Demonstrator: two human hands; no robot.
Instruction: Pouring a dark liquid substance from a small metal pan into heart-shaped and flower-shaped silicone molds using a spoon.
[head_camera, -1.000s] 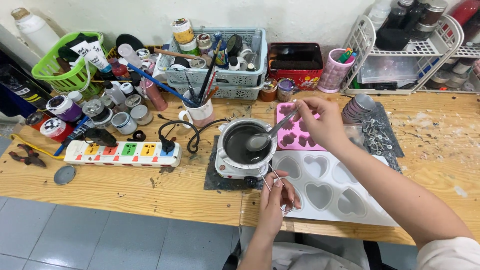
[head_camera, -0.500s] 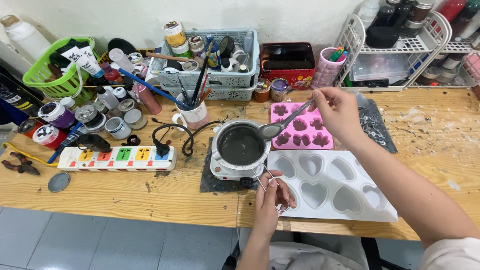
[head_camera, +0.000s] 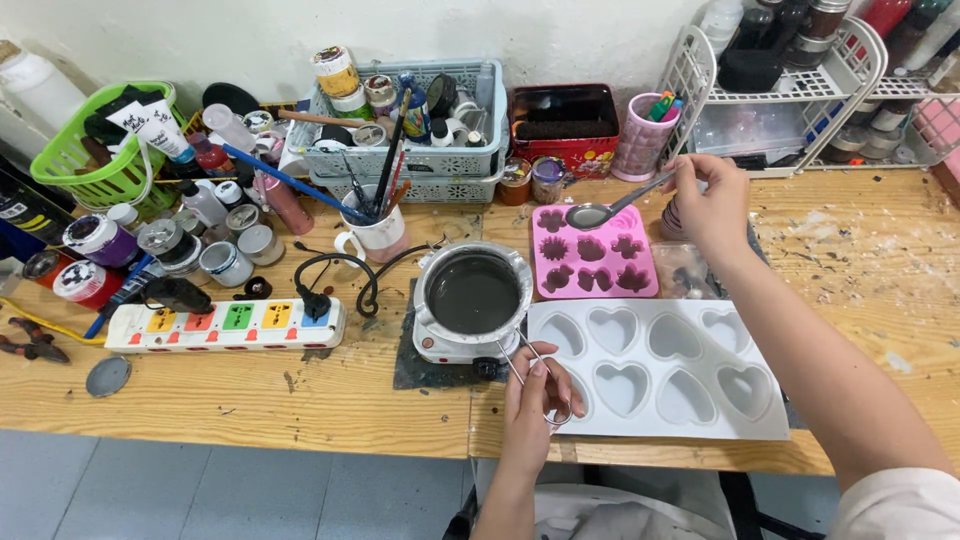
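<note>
Metal spoon (head_camera: 600, 211): bowl holds dark liquid, hovers over the top row of the pink flower mould (head_camera: 594, 252). Handle runs up and right into the right hand (head_camera: 708, 200), fingers pinched closed around its end. Bowl sits well left of the grip, level.

Left hand (head_camera: 532, 398) at the table's near edge, closed on the wire handle (head_camera: 528, 365) of the small pot (head_camera: 473, 292). Pot full of dark melted stuff, seated on a small white hot plate (head_camera: 450, 345) over a dark mat.

White heart mould (head_camera: 660, 372) just right of the left hand, cavities look empty; pink mould touches its far edge.

Surface: worn wooden table (head_camera: 250, 395), scuffed and stained. White power strip (head_camera: 225, 325) with coloured sockets to the left, black cable plugged in. Mug of brushes (head_camera: 375, 232), paint jars, green basket (head_camera: 95, 160), grey basket along a white wall. White wire rack (head_camera: 790, 90) far right. Grey tiled floor below.
</note>
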